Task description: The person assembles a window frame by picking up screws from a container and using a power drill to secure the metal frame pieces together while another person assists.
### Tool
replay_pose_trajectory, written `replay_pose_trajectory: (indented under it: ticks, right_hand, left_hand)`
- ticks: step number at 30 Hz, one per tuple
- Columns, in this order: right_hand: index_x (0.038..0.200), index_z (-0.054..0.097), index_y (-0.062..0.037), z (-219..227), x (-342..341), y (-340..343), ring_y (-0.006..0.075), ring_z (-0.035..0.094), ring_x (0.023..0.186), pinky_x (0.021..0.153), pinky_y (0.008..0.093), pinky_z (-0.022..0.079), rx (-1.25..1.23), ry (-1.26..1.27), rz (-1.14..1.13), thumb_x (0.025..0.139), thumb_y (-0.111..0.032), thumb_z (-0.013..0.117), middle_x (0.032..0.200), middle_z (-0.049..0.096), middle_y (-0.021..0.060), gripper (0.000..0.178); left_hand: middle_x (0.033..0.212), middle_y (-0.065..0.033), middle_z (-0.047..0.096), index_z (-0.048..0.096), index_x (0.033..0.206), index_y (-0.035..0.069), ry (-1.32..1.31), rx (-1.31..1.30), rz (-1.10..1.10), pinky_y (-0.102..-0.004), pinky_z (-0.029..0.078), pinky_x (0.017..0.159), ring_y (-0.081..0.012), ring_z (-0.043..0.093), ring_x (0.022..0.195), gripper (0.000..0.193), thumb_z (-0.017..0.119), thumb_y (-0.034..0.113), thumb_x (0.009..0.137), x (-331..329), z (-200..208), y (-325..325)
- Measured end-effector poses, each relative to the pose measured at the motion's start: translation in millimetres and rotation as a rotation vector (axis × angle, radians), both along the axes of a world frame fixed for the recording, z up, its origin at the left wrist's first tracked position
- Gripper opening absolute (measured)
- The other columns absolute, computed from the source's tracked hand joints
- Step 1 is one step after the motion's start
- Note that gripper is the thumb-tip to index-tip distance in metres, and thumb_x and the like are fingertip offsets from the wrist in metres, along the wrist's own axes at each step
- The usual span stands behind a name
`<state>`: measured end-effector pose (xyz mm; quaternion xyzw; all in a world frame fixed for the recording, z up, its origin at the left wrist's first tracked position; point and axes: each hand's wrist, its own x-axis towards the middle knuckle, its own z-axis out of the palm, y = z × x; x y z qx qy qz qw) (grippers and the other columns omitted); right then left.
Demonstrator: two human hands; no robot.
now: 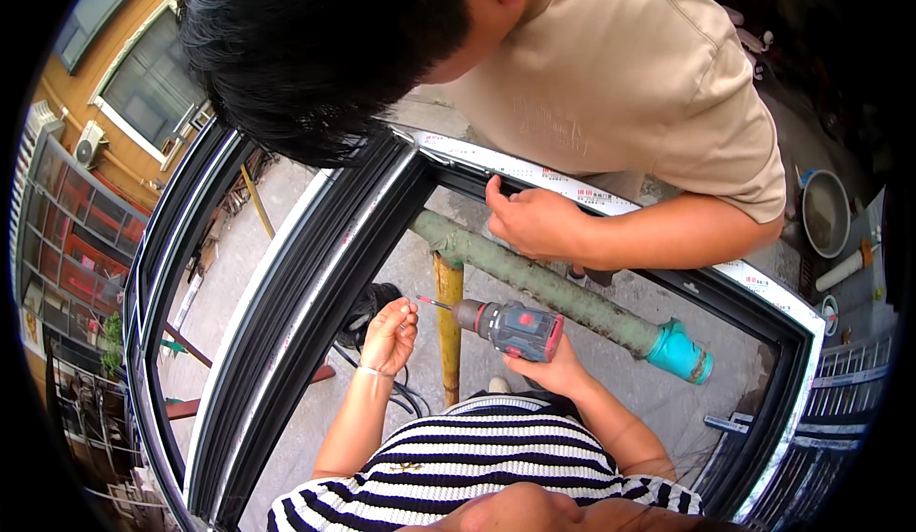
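My right hand (555, 368) grips a dark grey and red cordless drill (520, 330) by its handle. The drill points left, and a thin bit (436, 303) with a reddish tip sticks out of its chuck. Close to that tip is my left hand (389, 337), its fingertips pinched together; whatever they hold is too small to make out. Both hands are over the opening of a black window frame (286, 274) edged with white printed film. Across the frame, a co-worker in a beige shirt rests a hand (536, 222) on its far bar.
Beneath the frame runs a green-grey pipe (544, 279) with a turquoise end (682, 353), beside a yellow post (447, 332). Black cable (367, 312) lies coiled on the concrete. A round basin (824, 212) and a ladder-like rack (849, 379) stand at right.
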<state>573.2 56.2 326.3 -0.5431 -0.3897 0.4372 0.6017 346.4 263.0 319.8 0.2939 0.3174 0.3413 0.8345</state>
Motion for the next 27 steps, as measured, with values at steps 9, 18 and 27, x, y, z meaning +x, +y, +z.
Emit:
replay_pose_trajectory:
  ticks: [9, 18, 27]
  right_hand:
    - [0.100, 0.064, -0.0037, 1, 9, 1, 0.0117, 0.059, 0.083, 0.077, 0.0299, 0.049, 0.029, -0.022, 0.049, 0.073, -0.011, 0.077, 0.090, 0.065, 0.0017, 0.031]
    - [0.102, 0.065, -0.0020, 3, 6, 13, 0.0120, 0.062, 0.087, 0.084, 0.0297, 0.049, 0.043, -0.048, 0.084, 0.075, -0.013, 0.077, 0.093, 0.068, 0.0045, 0.031]
    - [0.099, 0.065, -0.0023, 5, -1, 19, 0.0127, 0.062, 0.085, 0.081, 0.0301, 0.050, 0.060, -0.093, 0.056, 0.075, -0.013, 0.077, 0.091, 0.068, 0.0048, 0.029]
  left_hand:
    - [0.092, -0.0087, 0.066, 0.064, 0.102, 0.002, -0.105, 0.009, -0.075, -0.0200, 0.044, 0.059, -0.0133, 0.058, 0.077, 0.014, 0.061, 0.014, 0.095, 18, 7, -4]
    - [0.094, -0.0072, 0.064, 0.066, 0.099, 0.007, -0.200, -0.057, -0.009, -0.0202, 0.043, 0.060, -0.0141, 0.057, 0.081, 0.014, 0.061, 0.019, 0.094, 16, 8, -4]
    - [0.091, -0.0054, 0.063, 0.064, 0.100, 0.008, -0.319, -0.129, 0.006, -0.0210, 0.044, 0.062, -0.0121, 0.056, 0.077, 0.016, 0.060, 0.022, 0.095, 27, 12, -4]
